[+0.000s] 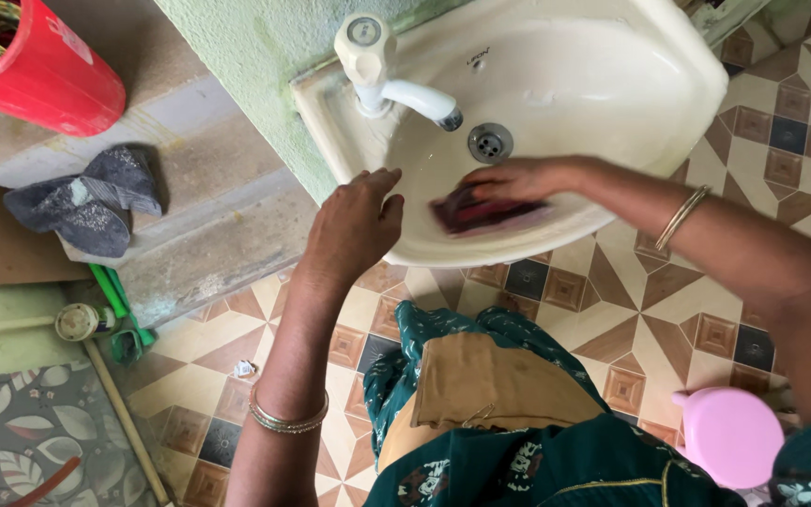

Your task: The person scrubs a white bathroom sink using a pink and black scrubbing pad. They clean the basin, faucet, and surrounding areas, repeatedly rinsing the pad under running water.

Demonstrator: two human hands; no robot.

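Note:
A cream wash basin [612, 84] hangs on a green wall, with a white tap [382, 70] at its back and a metal drain [490, 143] in the bowl. My right hand [509, 178] presses a dark red scrubbing pad [476, 211] against the inside of the bowl near the front rim; the pad looks blurred. My left hand [354, 225] rests on the basin's left front rim, fingers loosely curled over the edge, holding nothing. Both wrists wear metal bangles.
A red bucket [44, 70] stands on a concrete step at the top left, a dark grey cloth [86, 202] below it. A green-handled tool [119, 314] leans by the step. A pink plastic object [729, 432] sits on the patterned tile floor at the lower right.

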